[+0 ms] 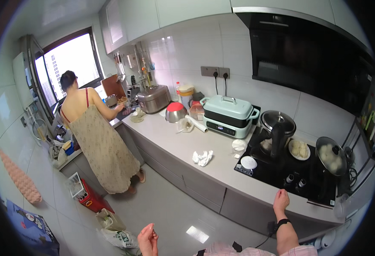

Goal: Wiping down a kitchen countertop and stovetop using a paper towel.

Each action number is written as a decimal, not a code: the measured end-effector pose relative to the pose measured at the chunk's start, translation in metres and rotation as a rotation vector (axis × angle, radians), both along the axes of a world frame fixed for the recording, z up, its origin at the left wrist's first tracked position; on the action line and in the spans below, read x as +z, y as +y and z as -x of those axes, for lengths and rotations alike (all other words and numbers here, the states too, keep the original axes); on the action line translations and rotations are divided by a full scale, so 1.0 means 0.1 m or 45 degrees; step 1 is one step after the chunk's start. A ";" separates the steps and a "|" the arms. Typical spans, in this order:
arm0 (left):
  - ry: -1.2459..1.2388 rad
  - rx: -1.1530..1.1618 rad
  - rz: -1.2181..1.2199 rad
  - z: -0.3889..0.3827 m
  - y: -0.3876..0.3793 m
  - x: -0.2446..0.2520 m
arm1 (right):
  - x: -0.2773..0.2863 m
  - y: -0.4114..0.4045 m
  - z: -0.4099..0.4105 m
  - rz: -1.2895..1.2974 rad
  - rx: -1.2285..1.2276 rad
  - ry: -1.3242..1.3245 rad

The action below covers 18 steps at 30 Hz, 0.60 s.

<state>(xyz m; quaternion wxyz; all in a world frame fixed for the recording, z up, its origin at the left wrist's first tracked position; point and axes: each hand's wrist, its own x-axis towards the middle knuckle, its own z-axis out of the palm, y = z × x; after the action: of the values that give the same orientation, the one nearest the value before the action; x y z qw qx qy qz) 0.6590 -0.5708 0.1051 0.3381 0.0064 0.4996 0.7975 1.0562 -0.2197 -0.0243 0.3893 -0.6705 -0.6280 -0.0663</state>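
Note:
My left hand [148,238] is raised over the floor, its fingers curled and touching, with nothing visible in it. A loosely closed fist, my right hand [281,199] is at the counter's front edge just before the black cooktop [290,169]. No object shows in it. Near it are two control knobs [290,179]. On the cooktop stand a pressure cooker [275,128], a plate of pale dough rolls [299,149] and a pan of white round pieces under a glass lid [331,155]. A white round lid [248,162] lies at its left corner.
Crumpled tissue [202,158], a mint electric cooker [228,115], a steel bowl [176,112] and a rice cooker [154,98] are along the counter [174,140]. Another person [101,140] stands at the far corner. A red bin [93,195] and bags [120,238] are on the floor. A range hood [302,60] overhangs the cooktop.

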 end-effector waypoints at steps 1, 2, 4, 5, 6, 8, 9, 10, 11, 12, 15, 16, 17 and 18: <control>0.032 0.024 -0.005 0.06 0.03 -0.07 | 0.02 -0.02 -0.02 0.038 -0.020 0.021; 0.062 0.040 -0.006 0.11 0.04 -0.13 | 0.02 -0.02 -0.02 0.034 -0.037 0.024; 0.051 0.015 -0.014 0.18 0.05 -0.22 | 0.06 -0.01 -0.06 0.061 -0.089 0.036; 0.046 0.020 -0.044 0.22 0.09 -0.29 | 0.06 0.01 -0.07 0.091 -0.119 0.049; 0.054 -0.050 -0.044 0.28 0.09 -0.32 | -0.03 0.05 -0.11 0.068 -0.142 0.063; 0.045 0.069 0.125 -0.03 0.15 0.15 | -0.09 0.09 -0.04 0.047 -0.102 0.177; 0.074 0.047 0.136 -0.04 0.10 0.19 | -0.10 0.11 0.03 0.040 -0.114 0.174; 0.072 0.067 0.143 -0.01 0.07 0.16 | -0.03 0.10 0.10 0.082 -0.048 0.106; 0.118 0.055 0.139 -0.04 0.07 0.19 | -0.03 0.12 0.14 0.012 -0.042 0.089; 0.132 0.010 0.124 -0.04 0.08 0.16 | 0.01 0.11 0.13 0.044 -0.046 0.086; 0.149 -0.107 0.077 -0.14 0.24 0.14 | 0.01 0.12 -0.04 0.043 -0.082 0.082; 0.153 -0.130 0.054 -0.19 0.29 0.16 | 0.00 0.13 -0.10 0.014 -0.064 0.081; 0.152 -0.157 0.045 -0.23 0.36 0.20 | 0.01 0.14 -0.16 0.007 -0.091 0.079; 0.113 -0.129 0.069 -0.27 0.38 0.26 | 0.00 0.11 -0.16 -0.007 -0.076 0.084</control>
<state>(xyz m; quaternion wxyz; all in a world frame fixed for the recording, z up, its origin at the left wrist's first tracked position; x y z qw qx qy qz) 0.6862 -0.5324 0.1307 0.3554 0.0578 0.5345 0.7646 1.0720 -0.2087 -0.0246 0.4095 -0.6897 -0.5944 -0.0575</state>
